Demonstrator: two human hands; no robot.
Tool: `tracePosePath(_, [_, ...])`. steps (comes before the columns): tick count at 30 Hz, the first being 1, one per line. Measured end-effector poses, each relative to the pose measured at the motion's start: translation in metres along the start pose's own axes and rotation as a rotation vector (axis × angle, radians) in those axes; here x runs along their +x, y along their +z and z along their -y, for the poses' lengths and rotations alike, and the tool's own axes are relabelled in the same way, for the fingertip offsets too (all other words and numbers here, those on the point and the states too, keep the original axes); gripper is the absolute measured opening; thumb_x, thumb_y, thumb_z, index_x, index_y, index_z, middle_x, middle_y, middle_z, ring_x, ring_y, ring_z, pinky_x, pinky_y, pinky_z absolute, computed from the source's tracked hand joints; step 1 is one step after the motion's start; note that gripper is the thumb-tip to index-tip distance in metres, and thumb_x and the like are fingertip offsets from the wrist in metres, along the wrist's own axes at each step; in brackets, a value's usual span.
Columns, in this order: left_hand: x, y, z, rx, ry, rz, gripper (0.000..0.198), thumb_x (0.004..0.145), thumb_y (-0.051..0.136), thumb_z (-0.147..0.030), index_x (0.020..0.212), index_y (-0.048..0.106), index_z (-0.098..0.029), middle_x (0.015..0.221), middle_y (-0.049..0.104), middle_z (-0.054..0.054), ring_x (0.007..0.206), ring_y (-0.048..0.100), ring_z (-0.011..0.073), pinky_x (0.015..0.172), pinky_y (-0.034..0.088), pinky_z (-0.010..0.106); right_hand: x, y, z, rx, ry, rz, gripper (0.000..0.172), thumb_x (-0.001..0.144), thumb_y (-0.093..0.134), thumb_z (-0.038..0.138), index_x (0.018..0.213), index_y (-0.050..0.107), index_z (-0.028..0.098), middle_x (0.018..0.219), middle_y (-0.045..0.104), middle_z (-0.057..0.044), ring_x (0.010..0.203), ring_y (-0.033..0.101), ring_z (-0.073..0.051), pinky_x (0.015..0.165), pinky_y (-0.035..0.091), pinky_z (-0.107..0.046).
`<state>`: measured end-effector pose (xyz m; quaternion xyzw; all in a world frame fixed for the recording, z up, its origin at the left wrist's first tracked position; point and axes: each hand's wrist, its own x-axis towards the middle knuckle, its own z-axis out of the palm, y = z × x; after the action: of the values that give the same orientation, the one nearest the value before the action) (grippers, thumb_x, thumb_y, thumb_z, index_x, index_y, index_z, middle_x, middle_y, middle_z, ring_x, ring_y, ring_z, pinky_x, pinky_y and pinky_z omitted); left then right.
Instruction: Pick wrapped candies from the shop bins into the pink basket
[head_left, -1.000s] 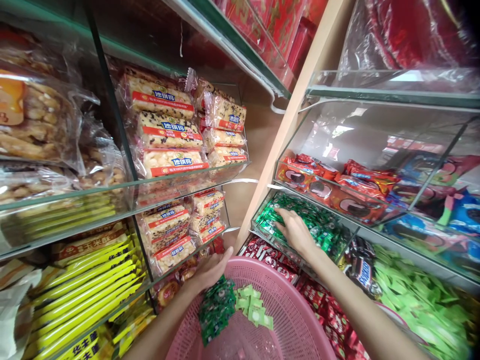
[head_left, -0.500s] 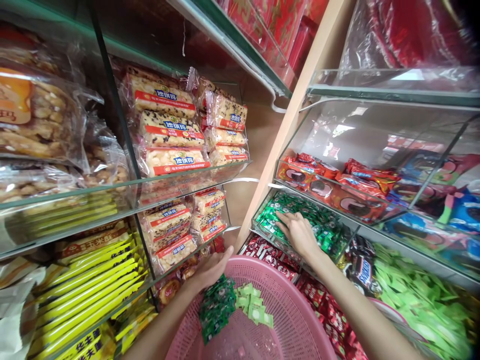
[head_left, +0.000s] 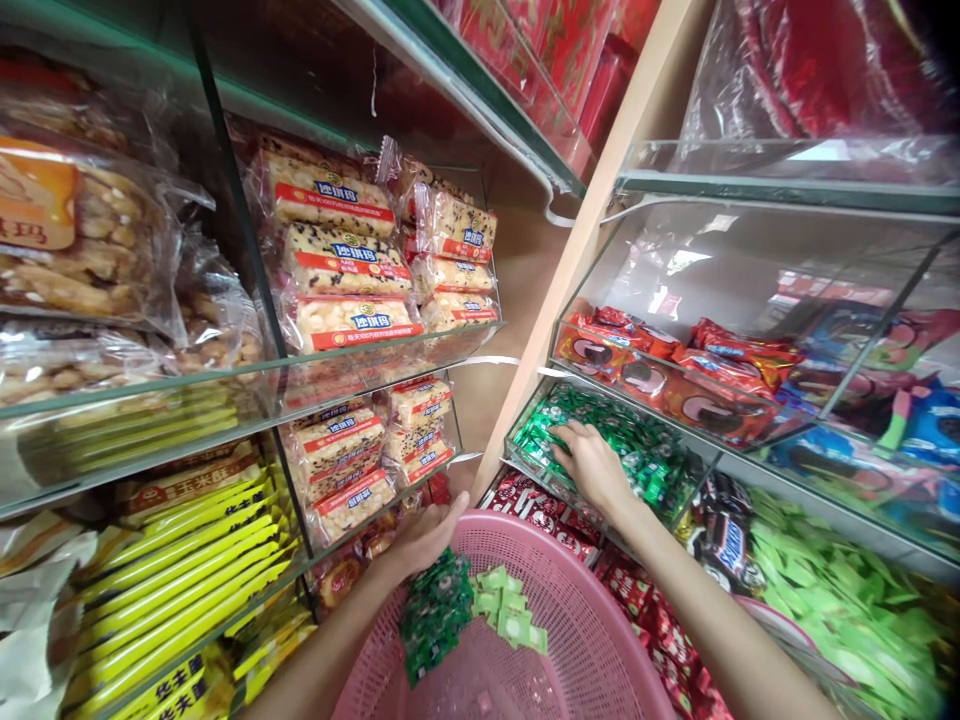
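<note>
1. The green-wrapped sweets [head_left: 649, 455] lay heaped in a clear-walled compartment [head_left: 546, 468] ahead of you and to your right, directly under your right hand [head_left: 589, 458] and spreading out to both sides of it.
2. Your right hand was bent at the fingers, loosely curled, with its tips down at the wrappers; whether it had hold of a sweet could not be told.
3. Your left hand [head_left: 426, 540] was at the left rim of the one pink basket [head_left: 604, 625], one digit stretched out straight; the rest was hidden, so its hold on the rim could not be told.
4. Inside the basket you had two groups: one dark green pile [head_left: 435, 620] just beside your left hand, and one smaller pale green cluster [head_left: 510, 608] touching or nearly touching it. The single pieces overlapped too much to count.
5. Red packets [head_left: 536, 512] lay below the sweets' compartment, too many to count.
6. To its right were dark-wrapped bars [head_left: 726, 545], their number unclear, then one large light green heap [head_left: 840, 590].
7. On your left, the upper shelf held two stacks of puffed-rice bars [head_left: 349, 265], three labelled fronts plain in each.
</note>
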<state>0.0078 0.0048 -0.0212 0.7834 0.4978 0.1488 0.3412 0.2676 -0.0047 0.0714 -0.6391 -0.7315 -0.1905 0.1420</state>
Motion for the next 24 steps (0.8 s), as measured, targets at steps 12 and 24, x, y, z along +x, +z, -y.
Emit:
tracePosePath(12, [0.000,-0.001,-0.001,0.011,-0.022,0.003,0.071,0.086,0.008,-0.063,0.067,0.059,-0.017,0.071,0.065,0.009,0.075,0.061,0.0223,0.070,0.038,0.029,0.006,-0.010,0.002,0.264,-0.130,0.011,0.026,0.087,0.044,0.028,0.106,0.061,0.022,0.099,0.063,-0.007,0.094,0.056,-0.021,0.083,0.044,-0.034])
tracePosePath(24, [0.000,0.002,0.006,0.007,-0.014,0.007,0.076,0.084,0.004,-0.066,0.070,0.061,-0.017,0.074,0.066,0.009,0.077,0.061,0.0225,0.069,0.039,0.029,0.014,0.013,0.002,0.452,-0.023,0.067,0.036,0.079,0.059,0.025,0.114,0.056,0.019,0.096,0.067,-0.008,0.087,0.063,-0.020,0.076,0.049,-0.032])
